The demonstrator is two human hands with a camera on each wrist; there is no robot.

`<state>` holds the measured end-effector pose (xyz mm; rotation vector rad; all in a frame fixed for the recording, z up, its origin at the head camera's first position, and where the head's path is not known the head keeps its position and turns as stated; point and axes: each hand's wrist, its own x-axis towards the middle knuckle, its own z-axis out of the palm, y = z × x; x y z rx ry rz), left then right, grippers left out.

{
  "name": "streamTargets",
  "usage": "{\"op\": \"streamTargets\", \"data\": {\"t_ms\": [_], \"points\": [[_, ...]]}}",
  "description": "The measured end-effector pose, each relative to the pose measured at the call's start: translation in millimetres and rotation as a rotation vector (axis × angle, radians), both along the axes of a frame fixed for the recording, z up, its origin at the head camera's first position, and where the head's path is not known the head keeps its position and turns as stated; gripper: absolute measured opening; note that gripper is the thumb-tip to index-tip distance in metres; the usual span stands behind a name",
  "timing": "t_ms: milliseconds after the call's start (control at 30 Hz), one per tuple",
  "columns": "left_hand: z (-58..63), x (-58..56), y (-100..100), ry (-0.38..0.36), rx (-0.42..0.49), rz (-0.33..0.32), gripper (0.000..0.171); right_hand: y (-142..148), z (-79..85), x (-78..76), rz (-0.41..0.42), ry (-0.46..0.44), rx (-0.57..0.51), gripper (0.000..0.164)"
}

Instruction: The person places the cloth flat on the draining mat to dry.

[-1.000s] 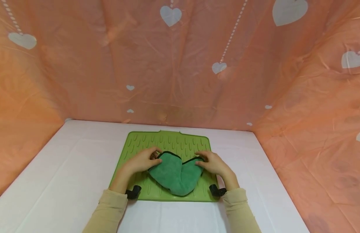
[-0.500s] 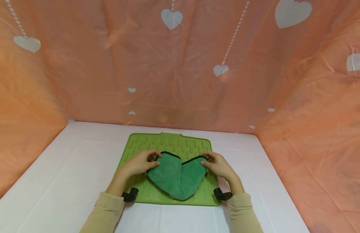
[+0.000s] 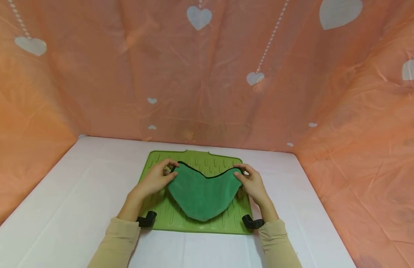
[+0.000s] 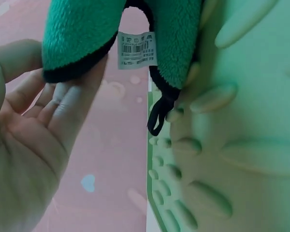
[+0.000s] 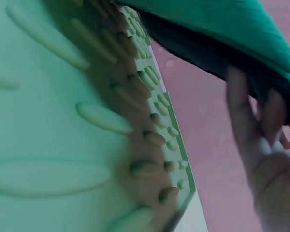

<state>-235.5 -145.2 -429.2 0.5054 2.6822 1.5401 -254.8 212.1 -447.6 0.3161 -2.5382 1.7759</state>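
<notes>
The person's left grip [image 3: 155, 179] pinched one upper corner of a green cloth [image 3: 205, 195], and the right grip [image 3: 254, 183] pinched the other. Black-edged, the cloth hung spread between them over a ridged mat [image 3: 170, 220] on the white surface [image 3: 66, 204]; I couldn't tell whether its lower tip touched down.

We see soft light across the desk [image 3: 76, 193], while both wrist views look hazy, shadows darkening the mat [image 5: 48, 130]
</notes>
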Motion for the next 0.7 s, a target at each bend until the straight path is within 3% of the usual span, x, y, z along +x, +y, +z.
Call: {"op": "streamTargets", "data": {"t_ms": [133,333,500,700], "points": [[-0.1,-1.9,-5,0.036,0.012,0.050,0.026,-1,-0.2,-0.3,-0.072,0.027,-0.058,0.032],[-2.3,-3.6,-12,0.117,-0.046,0.125,0.021,-1,-3.2,-2.8,-0.169,0.082,-0.045,0.020],[-3.7,-4.8,-15,0.110,-0.052,0.156,0.021,-2,-4.8,-4.3,-0.182,0.114,-0.021,0.018],[-5.9,-5.9,-19,0.116,-0.113,0.145,0.028,-4,-5.1,-5.3,-0.161,0.105,0.062,0.027]]}}
